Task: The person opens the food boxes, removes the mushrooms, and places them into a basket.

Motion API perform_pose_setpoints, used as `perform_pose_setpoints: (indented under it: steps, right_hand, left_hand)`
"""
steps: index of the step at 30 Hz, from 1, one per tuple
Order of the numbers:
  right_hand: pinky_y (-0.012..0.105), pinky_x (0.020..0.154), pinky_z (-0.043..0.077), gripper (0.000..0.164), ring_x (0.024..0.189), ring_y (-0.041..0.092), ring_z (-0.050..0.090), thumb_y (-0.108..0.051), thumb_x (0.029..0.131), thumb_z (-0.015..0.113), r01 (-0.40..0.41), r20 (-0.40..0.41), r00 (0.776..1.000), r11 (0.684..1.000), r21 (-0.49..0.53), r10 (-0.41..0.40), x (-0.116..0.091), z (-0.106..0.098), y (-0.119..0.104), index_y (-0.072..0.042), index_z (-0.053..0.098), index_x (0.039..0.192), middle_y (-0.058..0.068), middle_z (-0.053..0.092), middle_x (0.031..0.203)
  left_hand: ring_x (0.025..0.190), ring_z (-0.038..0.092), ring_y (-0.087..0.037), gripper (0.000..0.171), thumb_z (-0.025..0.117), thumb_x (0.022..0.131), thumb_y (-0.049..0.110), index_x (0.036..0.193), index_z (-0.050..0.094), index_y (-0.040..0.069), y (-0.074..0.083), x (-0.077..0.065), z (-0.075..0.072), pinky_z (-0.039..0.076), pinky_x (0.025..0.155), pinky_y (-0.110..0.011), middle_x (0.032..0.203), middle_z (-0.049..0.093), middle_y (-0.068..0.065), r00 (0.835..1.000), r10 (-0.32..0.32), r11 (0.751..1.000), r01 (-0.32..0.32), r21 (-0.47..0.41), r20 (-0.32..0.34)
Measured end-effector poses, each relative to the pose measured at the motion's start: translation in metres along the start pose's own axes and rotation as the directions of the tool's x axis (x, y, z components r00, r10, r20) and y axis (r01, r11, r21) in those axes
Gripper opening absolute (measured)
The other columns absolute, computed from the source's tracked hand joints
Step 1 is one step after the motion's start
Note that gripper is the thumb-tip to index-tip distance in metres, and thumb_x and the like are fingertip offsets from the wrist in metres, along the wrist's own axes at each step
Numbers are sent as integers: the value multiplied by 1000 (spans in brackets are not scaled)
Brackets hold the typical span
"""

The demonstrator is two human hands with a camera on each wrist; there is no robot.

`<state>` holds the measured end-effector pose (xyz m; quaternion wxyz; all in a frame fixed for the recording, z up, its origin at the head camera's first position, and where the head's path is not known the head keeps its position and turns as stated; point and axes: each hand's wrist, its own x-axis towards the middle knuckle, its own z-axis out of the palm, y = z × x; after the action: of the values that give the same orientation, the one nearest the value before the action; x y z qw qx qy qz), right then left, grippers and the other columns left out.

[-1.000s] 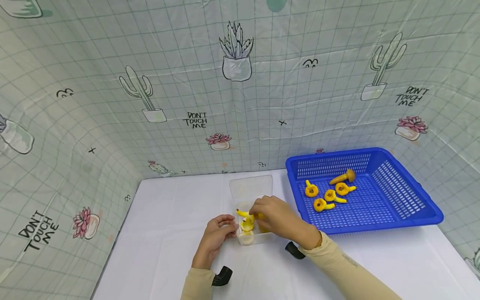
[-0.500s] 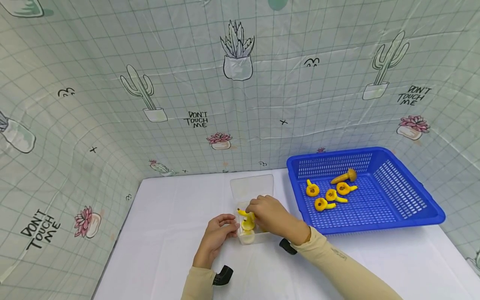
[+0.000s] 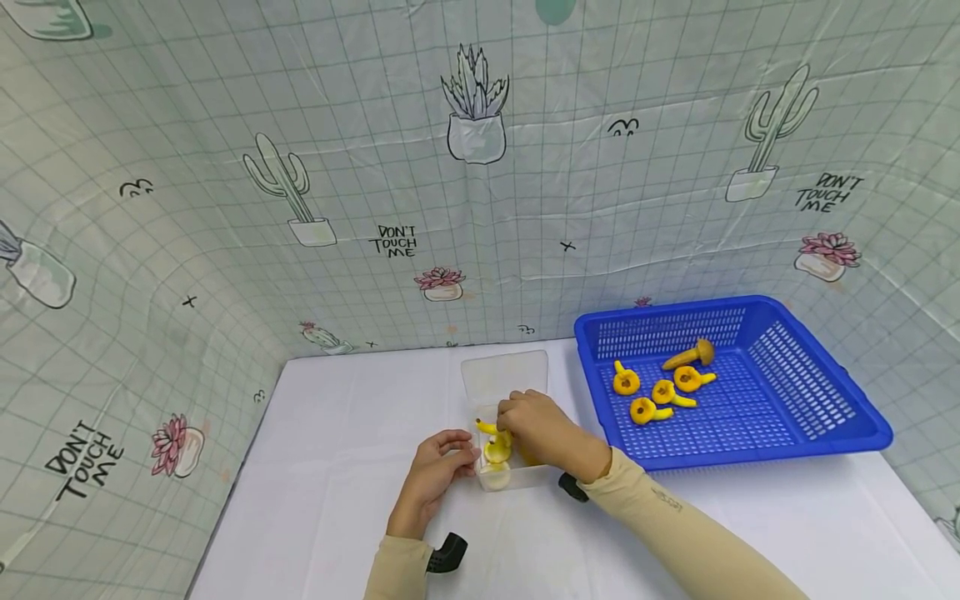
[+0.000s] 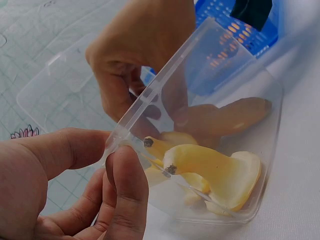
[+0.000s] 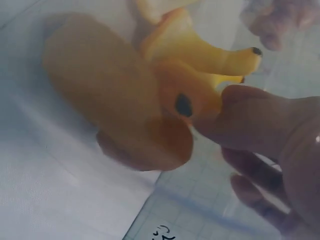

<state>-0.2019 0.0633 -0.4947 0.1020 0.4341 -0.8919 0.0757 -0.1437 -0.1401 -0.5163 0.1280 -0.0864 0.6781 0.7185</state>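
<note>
Here at the clear box [image 3: 517,478], the left hand [image 3: 437,468] pinches its left rim, the right hand [image 3: 543,429] dips in with fingers at the yellow mushrooms [image 4: 200,157] inside, grip hidden from me, and the blue basket [image 3: 765,455] sits to its right.

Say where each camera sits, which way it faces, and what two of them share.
Head: worn on the head, faces forward and down at the table, clear container and blue basket; the left hand, right hand and sleeves show.
Left wrist: faces the container wall and mushrooms inside; left fingers pinch the rim, right hand beyond.
Right wrist: faces mushrooms close up; right fingers show at the right edge.
Shared: head and left wrist both show container, basket and both hands.
</note>
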Motion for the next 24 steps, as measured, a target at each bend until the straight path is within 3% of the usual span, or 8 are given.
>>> perform_pose_setpoints:
  steps: [12, 20, 24]
  right_hand:
    - [24, 64, 46, 15, 78, 14, 62, -8, 83, 90, 103, -20, 994, 975, -199, -109, 5, 10, 2, -19, 80, 86, -6, 70, 83]
    - [24, 67, 49, 22, 81, 14, 62, -5, 78, 93, 110, -25, 993, 977, -182, -117, 1, 6, 3, -20, 82, 88, -6, 71, 87]
    - [24, 70, 52, 21, 82, 14, 62, -3, 79, 92, 97, -87, 991, 989, -108, -106, -6, -3, 0, -17, 81, 90, -5, 72, 88]
  left_hand:
    - [74, 61, -12, 37, 71, 96, -4, 126, 54, -15, 1, -1, 1, 59, 65, -20, 100, 62, -6, 1000, 1, 1000, -1, 0, 1]
    - [73, 61, -11, 34, 71, 95, -5, 124, 55, -15, 2, -2, 1, 58, 63, -20, 99, 61, -6, 1000, 12, 1000, -12, -12, 2]
    - [72, 61, -11, 33, 70, 95, -6, 124, 55, -15, 2, -3, 1, 58, 63, -20, 97, 61, -5, 1000, 20, 1000, -20, -15, 9]
